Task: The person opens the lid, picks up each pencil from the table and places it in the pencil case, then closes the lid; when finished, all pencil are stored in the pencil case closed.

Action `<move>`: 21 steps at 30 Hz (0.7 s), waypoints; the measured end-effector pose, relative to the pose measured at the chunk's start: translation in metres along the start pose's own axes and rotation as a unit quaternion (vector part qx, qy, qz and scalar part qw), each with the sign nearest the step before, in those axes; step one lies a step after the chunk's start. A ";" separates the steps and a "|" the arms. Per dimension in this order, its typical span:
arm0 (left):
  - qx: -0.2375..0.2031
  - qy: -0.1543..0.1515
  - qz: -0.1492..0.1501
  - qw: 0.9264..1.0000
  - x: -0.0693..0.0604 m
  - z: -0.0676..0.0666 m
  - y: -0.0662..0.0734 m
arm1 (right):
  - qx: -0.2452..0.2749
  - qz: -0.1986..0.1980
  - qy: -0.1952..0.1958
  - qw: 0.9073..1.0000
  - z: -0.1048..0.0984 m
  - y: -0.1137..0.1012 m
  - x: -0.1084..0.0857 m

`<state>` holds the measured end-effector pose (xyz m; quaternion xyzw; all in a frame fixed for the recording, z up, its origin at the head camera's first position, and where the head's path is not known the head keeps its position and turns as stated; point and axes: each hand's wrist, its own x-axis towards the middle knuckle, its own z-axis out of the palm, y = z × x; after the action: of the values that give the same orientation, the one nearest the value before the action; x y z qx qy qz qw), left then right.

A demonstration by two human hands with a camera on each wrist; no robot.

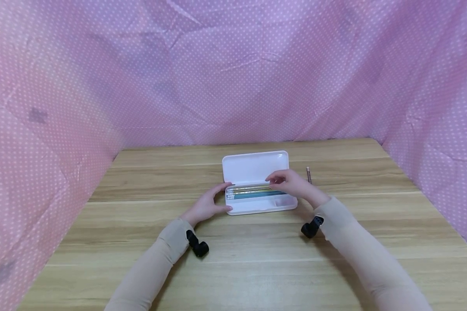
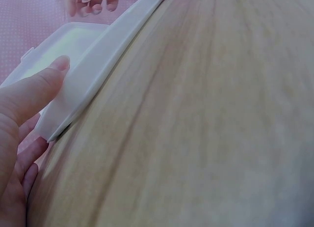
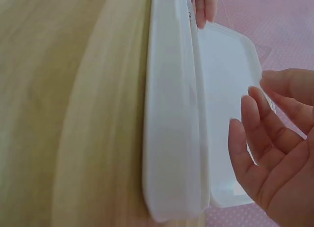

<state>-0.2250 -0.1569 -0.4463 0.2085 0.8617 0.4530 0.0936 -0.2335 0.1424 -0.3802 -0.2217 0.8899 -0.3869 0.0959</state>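
Observation:
A white pencil case (image 1: pixel 262 207) lies on the table with its lid (image 1: pixel 255 167) raised at the back. Several pencils (image 1: pixel 253 192), teal and gold, lie side by side in its long compartment, their pale ends at the left. My left hand (image 1: pixel 207 205) holds the case by its left end, thumb (image 2: pixel 46 87) at the front wall and fingers toward the back. Above the right part of the case hovers my right hand (image 1: pixel 289 182), fingers loosely bent. In the right wrist view, nothing shows between that hand's fingers (image 3: pixel 267 133). It covers the pencils' right ends in the head view.
A lone dark pencil (image 1: pixel 308 174) lies on the wooden table (image 1: pixel 249 268) just right of the case, partly behind my right wrist. Pink dotted cloth (image 1: pixel 233 86) hangs behind the table and along both sides.

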 end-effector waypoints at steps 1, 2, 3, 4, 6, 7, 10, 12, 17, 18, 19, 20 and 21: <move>-0.001 0.000 0.000 1.000 0.000 0.000 0.000 | 0.002 0.003 0.004 1.000 0.000 0.002 -0.001; -0.003 -0.001 -0.001 1.000 0.000 0.000 0.000 | 0.003 0.007 0.008 1.000 -0.001 0.003 -0.003; -0.004 0.000 -0.002 1.000 0.000 0.000 0.000 | 0.006 0.011 0.013 1.000 -0.001 0.005 -0.004; -0.006 0.000 -0.003 1.000 0.000 0.000 0.000 | 0.006 0.013 0.018 1.000 -0.002 0.007 -0.006; -0.006 0.000 -0.003 1.000 0.000 0.000 -0.001 | 0.010 0.013 0.027 0.999 -0.003 0.011 -0.008; -0.005 0.000 -0.005 1.000 0.000 0.000 -0.001 | 0.012 0.012 0.031 0.999 -0.004 0.013 -0.010; -0.004 -0.002 -0.006 1.000 0.001 0.000 -0.002 | 0.014 0.007 0.039 0.999 -0.006 0.020 -0.014; -0.004 -0.004 -0.005 1.000 0.002 0.000 -0.003 | 0.019 0.013 0.044 0.999 -0.008 0.023 -0.017; -0.004 -0.002 -0.006 1.000 0.002 0.000 -0.004 | 0.027 0.040 0.058 0.997 -0.014 0.028 -0.026; -0.003 -0.002 -0.008 1.000 0.002 0.000 -0.004 | 0.030 0.044 0.062 0.997 -0.015 0.029 -0.028; -0.002 -0.002 -0.007 1.000 0.002 0.000 -0.003 | 0.032 0.048 0.064 0.996 -0.017 0.030 -0.030; -0.002 -0.001 -0.005 1.000 0.002 0.000 -0.003 | 0.037 0.052 0.066 0.996 -0.018 0.031 -0.032; -0.001 -0.001 -0.006 1.000 0.001 0.000 -0.003 | 0.040 0.055 0.067 0.995 -0.019 0.032 -0.033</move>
<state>-0.2270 -0.1576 -0.4485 0.2035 0.8623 0.4533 0.0977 -0.2207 0.1896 -0.3905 -0.1415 0.8891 -0.4302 0.0659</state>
